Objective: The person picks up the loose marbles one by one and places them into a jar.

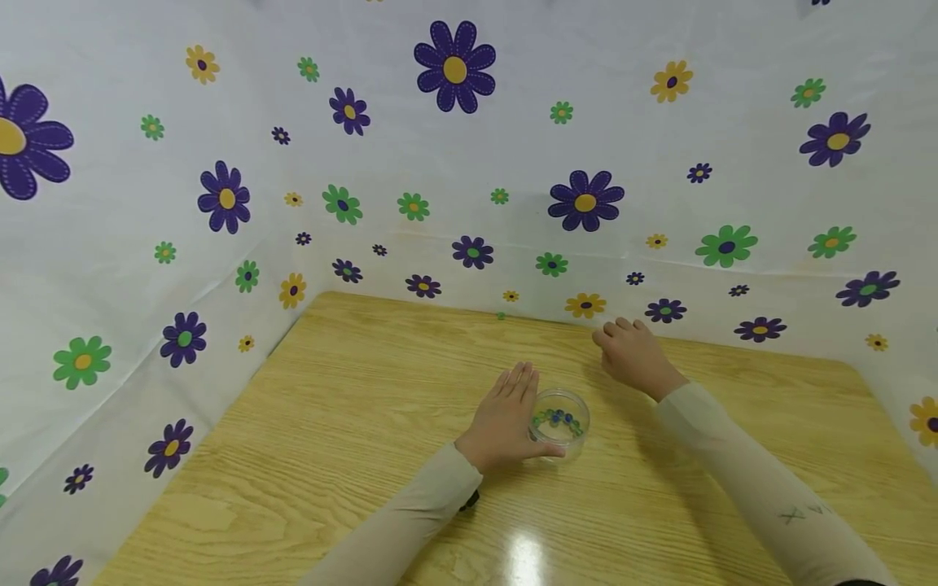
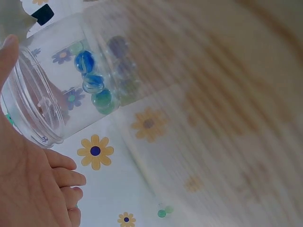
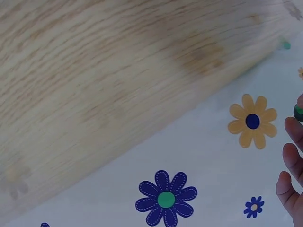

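A clear round jar without a lid stands on the table, with several blue and green glass marbles at its bottom. My left hand rests against the jar's left side, fingers straight and thumb spread along its near side. To the right of the jar and farther back, my right hand is raised over the table. Its fingers are curled and pinch a dark green marble, partly cut off by the right wrist view's edge. Another green marble lies by the table's far edge.
The wood-grain table reaches back to a white flowered cloth that hangs behind it and along its sides. Light glares off the table's near part. A small black object shows under the left cuff.
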{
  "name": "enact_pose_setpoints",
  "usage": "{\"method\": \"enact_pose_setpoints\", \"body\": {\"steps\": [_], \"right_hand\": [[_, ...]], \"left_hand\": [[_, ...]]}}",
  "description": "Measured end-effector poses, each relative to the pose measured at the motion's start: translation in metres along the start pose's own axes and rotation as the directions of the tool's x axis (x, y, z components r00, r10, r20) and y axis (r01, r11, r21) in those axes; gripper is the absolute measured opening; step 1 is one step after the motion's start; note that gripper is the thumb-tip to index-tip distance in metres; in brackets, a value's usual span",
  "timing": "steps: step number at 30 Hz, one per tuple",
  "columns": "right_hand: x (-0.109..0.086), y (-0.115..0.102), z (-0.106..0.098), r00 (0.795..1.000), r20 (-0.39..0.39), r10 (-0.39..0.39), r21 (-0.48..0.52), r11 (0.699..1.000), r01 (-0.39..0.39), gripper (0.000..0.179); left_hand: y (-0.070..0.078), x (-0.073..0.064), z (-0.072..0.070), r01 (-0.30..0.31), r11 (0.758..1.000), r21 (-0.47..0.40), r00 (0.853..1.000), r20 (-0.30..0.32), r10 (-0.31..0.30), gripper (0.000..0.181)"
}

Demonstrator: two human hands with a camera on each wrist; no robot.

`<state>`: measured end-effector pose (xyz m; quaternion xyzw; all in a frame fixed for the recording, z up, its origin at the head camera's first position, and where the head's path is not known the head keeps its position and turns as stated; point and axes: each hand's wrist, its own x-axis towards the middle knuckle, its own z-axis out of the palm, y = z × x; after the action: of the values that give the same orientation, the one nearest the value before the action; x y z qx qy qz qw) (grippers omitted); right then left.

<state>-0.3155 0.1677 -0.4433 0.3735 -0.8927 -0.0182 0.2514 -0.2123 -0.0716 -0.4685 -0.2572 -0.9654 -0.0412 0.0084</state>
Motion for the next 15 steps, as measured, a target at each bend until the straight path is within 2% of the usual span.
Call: {"method": "enact_pose_setpoints", "body": {"steps": [7, 15], "right_hand": [[-0.004, -0.007, -0.014, 0.999, -0.037, -0.027, -0.001, 1.000, 0.027, 0.007], [-0.005, -0.022, -0.035, 0.996, -0.073, -0.054, -0.002, 0.999, 0.054, 0.010]], "left_hand": [[0.001, 0.001, -0.001, 0.016, 1.000, -0.002, 1.000, 0.023, -0.016, 0.115], [0.001, 0.001, -0.001, 0.008, 1.000, -0.013, 1.000, 0.014, -0.008, 0.115]]}}
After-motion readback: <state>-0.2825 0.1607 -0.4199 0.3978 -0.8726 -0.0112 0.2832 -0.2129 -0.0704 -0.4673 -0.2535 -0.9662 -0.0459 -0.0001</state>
